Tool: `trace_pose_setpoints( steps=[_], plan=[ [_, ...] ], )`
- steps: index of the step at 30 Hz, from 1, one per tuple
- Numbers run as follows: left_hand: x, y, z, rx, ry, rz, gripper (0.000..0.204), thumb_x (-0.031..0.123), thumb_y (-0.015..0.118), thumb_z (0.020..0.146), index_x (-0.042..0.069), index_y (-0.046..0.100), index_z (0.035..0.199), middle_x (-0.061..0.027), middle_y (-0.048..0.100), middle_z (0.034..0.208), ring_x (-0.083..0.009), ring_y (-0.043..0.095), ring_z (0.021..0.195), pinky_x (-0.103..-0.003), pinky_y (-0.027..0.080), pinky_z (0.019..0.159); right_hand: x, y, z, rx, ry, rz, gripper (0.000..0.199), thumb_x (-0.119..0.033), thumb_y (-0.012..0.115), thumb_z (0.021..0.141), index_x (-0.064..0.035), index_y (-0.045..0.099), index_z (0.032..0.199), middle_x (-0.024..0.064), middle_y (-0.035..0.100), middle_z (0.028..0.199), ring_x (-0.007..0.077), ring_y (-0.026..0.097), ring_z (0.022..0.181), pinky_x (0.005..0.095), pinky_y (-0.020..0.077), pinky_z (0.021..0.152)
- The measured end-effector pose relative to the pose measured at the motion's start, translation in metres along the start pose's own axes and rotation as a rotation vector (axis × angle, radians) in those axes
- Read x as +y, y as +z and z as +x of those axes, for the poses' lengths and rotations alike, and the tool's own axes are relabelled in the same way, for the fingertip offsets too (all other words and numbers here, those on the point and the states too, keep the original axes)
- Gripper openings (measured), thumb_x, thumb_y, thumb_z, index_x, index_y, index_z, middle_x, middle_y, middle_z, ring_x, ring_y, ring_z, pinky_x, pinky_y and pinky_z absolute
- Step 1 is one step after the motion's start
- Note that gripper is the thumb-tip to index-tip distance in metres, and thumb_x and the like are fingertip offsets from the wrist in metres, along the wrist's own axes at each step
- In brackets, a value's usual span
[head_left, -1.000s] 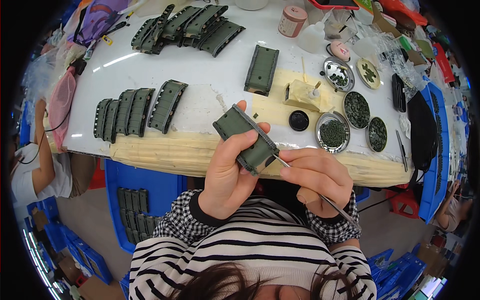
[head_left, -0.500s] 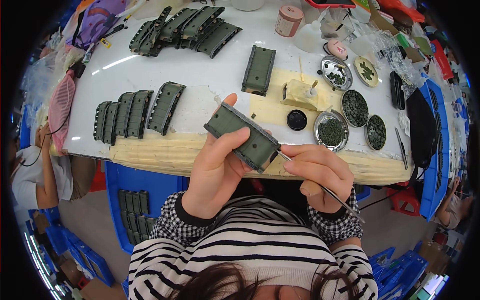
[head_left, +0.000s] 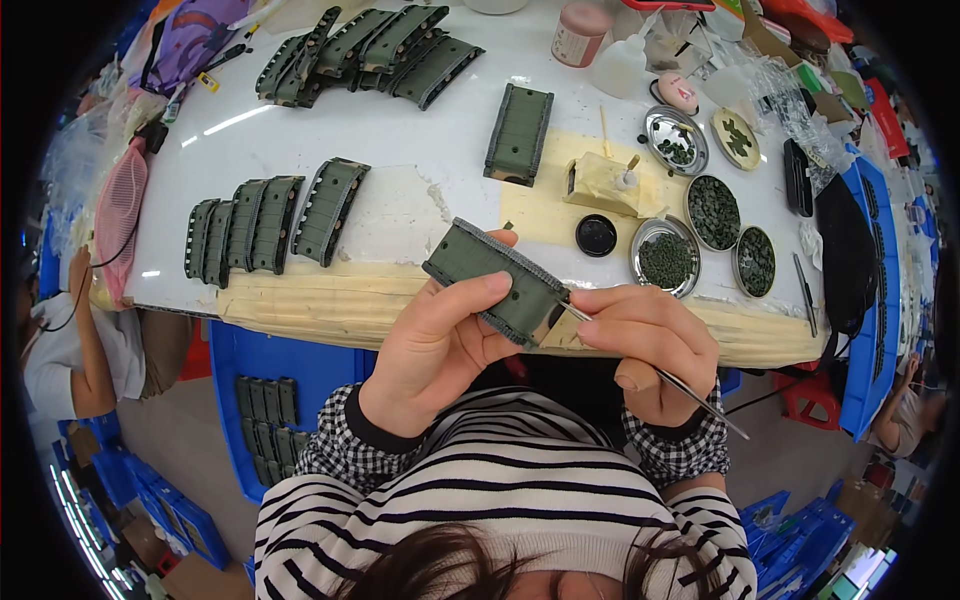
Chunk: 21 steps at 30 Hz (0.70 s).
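Observation:
My left hand [head_left: 432, 345] grips a dark green model track piece [head_left: 495, 280], holding it tilted just in front of the table's edge. My right hand [head_left: 645, 345] holds thin metal tweezers [head_left: 690, 395] whose tip touches the piece's right end. The tweezers' rear end sticks out to the lower right past my checked cuff.
More green track pieces lie on the white table [head_left: 400, 160]: a row at the left [head_left: 270, 220], a pile at the back [head_left: 370, 50], one alone [head_left: 520, 130]. Small round metal dishes [head_left: 665, 258] of dark bits stand right. Another person's arm [head_left: 80, 330] is at far left. Blue crates [head_left: 270, 400] sit below.
The track piece in my left hand has turned and shifted slightly right, and my right hand with the tweezers has closed in on its right end.

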<state>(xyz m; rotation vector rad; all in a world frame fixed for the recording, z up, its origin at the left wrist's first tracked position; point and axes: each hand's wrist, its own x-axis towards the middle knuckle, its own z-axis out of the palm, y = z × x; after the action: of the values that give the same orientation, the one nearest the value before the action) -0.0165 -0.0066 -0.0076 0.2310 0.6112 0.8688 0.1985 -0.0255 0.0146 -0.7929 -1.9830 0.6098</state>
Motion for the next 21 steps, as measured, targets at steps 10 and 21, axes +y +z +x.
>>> trace_pose_setpoints(
  steps=[10, 21],
  plan=[
    [-0.007, 0.0, 0.003, 0.011, 0.04, -0.063, 0.039, 0.008, 0.056, 0.093, 0.007, 0.043, 0.129, -0.0115, 0.062, 0.111, -0.0196, 0.066, 0.096, -0.034, 0.058, 0.078, -0.005, 0.002, 0.002, 0.01, 0.007, -0.012, 0.03, -0.013, 0.071, 0.079, 0.0018, 0.066, 0.105, 0.0161, 0.065, 0.098, 0.0312, 0.066, 0.093, 0.0352, 0.0533, 0.074],
    [-0.015, -0.007, 0.002, -0.112, 0.056, -0.162, 0.041, 0.006, 0.054, 0.093, 0.008, 0.042, 0.132, -0.0088, 0.06, 0.115, -0.0196, 0.061, 0.107, -0.038, 0.052, 0.092, -0.006, 0.004, 0.0, 0.031, -0.041, 0.009, 0.026, -0.005, 0.069, 0.08, 0.0034, 0.064, 0.103, 0.0142, 0.066, 0.096, 0.0333, 0.066, 0.095, 0.0366, 0.054, 0.075]
  ],
)
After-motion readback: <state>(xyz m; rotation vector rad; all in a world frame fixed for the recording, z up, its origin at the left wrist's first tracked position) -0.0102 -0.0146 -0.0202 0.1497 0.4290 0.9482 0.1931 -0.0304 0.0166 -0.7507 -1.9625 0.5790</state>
